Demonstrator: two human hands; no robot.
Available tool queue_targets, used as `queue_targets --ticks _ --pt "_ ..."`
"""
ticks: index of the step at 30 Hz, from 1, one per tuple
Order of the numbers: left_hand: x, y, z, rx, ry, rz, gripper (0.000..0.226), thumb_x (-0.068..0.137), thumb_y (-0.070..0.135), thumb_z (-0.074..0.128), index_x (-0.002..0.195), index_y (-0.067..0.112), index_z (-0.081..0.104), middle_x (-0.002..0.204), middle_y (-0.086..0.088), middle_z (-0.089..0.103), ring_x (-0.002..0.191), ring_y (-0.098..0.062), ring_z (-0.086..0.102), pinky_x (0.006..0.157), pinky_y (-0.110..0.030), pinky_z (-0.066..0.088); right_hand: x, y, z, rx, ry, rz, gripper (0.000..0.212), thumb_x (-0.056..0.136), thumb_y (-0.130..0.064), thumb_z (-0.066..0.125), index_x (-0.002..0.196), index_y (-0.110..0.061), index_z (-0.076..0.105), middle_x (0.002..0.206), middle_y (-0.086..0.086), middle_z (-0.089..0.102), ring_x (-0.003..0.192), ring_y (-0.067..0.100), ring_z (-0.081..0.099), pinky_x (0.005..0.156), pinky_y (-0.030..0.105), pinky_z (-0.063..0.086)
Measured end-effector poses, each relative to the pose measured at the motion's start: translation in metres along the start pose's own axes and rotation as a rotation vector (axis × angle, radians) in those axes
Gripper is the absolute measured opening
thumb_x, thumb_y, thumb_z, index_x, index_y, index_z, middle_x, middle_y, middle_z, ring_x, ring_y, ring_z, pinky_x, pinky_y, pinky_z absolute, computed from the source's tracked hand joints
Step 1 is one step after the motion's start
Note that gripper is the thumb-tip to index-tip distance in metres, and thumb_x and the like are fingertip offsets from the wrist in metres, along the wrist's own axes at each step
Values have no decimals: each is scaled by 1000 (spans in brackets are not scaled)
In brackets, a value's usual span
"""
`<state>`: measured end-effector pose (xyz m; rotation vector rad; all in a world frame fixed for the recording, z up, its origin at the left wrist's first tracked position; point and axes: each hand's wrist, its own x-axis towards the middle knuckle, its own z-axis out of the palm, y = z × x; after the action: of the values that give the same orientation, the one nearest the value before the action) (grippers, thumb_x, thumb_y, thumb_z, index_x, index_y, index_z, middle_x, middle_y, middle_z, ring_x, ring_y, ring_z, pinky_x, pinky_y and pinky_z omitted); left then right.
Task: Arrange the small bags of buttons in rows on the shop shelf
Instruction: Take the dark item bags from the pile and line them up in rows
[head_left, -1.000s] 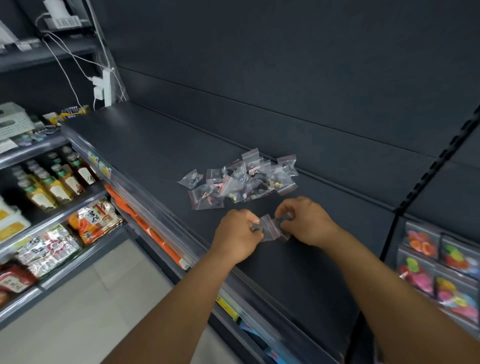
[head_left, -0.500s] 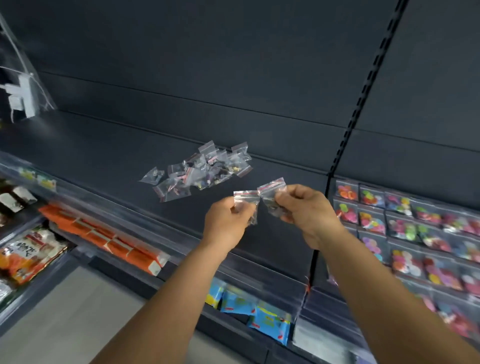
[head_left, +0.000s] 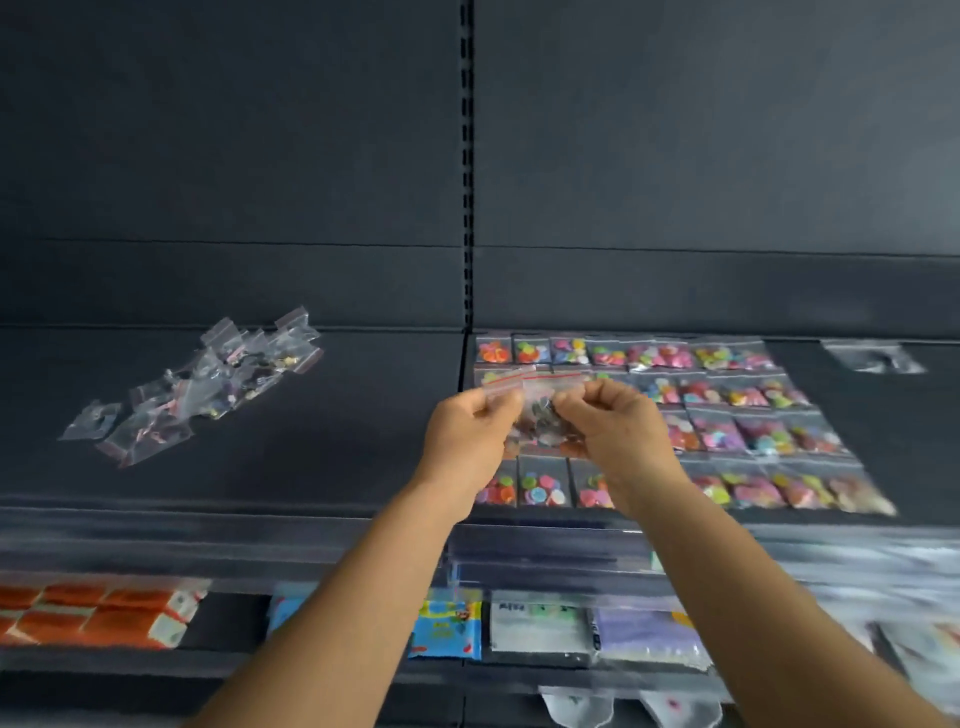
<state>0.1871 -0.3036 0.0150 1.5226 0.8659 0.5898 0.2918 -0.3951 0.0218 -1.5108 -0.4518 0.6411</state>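
Both hands have carried two small bags (head_left: 540, 415) rightward from the loose pile (head_left: 208, 384) to above the arranged rows (head_left: 737, 415). Left hand (head_left: 470, 441) and right hand (head_left: 618, 431) fingers pinch them (overlapping); slippery plastic could drop, scattering the rows.

No text, label, brand or number can be read: the print on the blue packet (head_left: 445, 631) and the white packet (head_left: 537, 626) on the lower shelf is too blurred to make out.
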Motion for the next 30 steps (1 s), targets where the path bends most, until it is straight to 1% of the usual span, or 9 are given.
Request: queue_targets --ticks 4,8,13,16,20,23,25,27,30 --pt "0 14 55 -20 -75 28 22 81 40 69 96 24 68 91 7 70 82 -12 67 80 -42 57 4 -3 -52 -30 69 -52 8 84 -13 67 78 -10 64 69 2 66 62 11 62 57 22 52" --pt "3 27 115 64 -57 78 34 78 41 71 107 25 65 83 20 65 75 6 60 58 -16 43 10 -8 -111 -8 32 -66 9 82 -13 70 75 -12 65 65 0 68 59 10 63 54 19 50" --pt "3 46 198 48 -81 63 14 79 42 69 76 30 63 75 19 67 71 4 60 56 -19 41 27 -18 -200 -26 37 -95 9 82 -16 70 77 -11 67 67 -1 68 60 10 61 57 23 52" --pt "4 56 245 15 -119 89 9 80 36 71 83 29 66 82 17 69 76 3 61 60 -19 41 32 -23 -248 -68 -94 -38 5 77 -14 75 76 -17 70 72 -1 71 68 11 67 63 24 55" --pt "4 62 297 47 -156 79 10 79 36 72 83 29 66 79 23 65 71 11 56 55 -12 40 42 -27 -301 -91 -88 -9 13 77 -16 75 67 -20 68 70 -1 71 68 11 67 60 20 52" --pt "4 66 328 84 -190 65 11 79 37 72 80 27 67 84 12 71 78 -3 64 65 -28 55 49 -26 -331 -60 -74 26 12 78 -26 74 74 -16 68 78 3 73 70 11 67 65 23 52" --pt "5 69 345 91 -221 49 17 79 38 71 80 21 70 86 -2 73 76 -17 66 67 -36 54 53 -23 -346 -17 -54 50 10 81 -21 72 80 -12 68 80 5 74 71 12 68 64 24 53" --pt "8 71 359 98 -240 36 30 80 42 68 82 12 70 76 -12 69 67 -23 60 60 -36 48 56 -22 -355 8 -21 58 11 79 -18 74 81 -9 68 76 4 73 67 11 68 60 20 52" --pt "17 74 377 125 -268 25 41 85 50 58 87 10 69 69 -2 59 63 -19 52 58 -29 42 63 -20 -365 -2 94 31 18 75 -11 76 62 -17 64 67 4 67 60 12 65 57 23 52"
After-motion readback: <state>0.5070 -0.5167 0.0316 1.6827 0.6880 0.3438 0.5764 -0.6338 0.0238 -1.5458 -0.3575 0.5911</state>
